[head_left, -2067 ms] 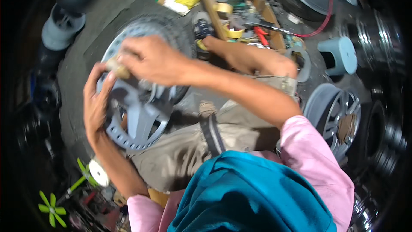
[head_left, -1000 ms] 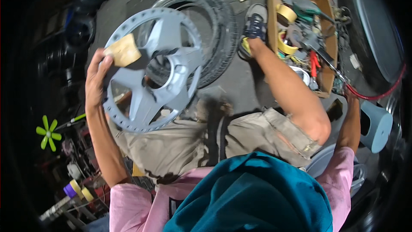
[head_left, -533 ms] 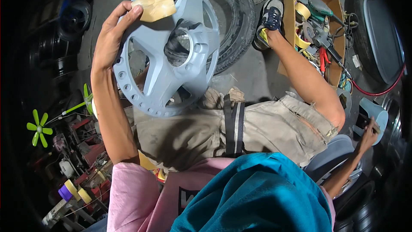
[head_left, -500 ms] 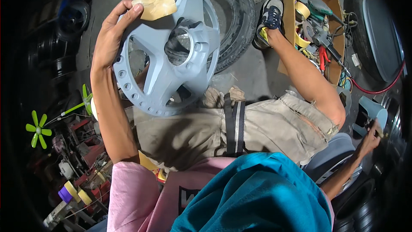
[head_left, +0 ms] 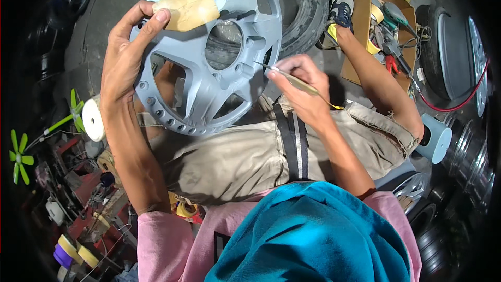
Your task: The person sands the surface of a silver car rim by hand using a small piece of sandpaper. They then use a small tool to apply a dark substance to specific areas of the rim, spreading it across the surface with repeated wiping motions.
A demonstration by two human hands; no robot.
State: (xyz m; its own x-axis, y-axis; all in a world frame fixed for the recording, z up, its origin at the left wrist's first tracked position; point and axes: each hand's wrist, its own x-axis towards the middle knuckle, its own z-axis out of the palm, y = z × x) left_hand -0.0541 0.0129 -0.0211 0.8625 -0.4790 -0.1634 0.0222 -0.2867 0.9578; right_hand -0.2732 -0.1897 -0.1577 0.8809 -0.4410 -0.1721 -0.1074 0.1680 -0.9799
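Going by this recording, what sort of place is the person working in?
Probably a wheel repair or refinishing workshop: there's a grey spoked wheel rim, a tyre lying flat beyond it, and an open cardboard box of assorted tools.

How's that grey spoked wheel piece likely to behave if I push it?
The grey spoked wheel piece will probably stay rigid, given its broad spokes joined to a continuous rim. Stood on edge, it would likely roll, as its outline is round. Its smooth-looking face might feel somewhat slippery.
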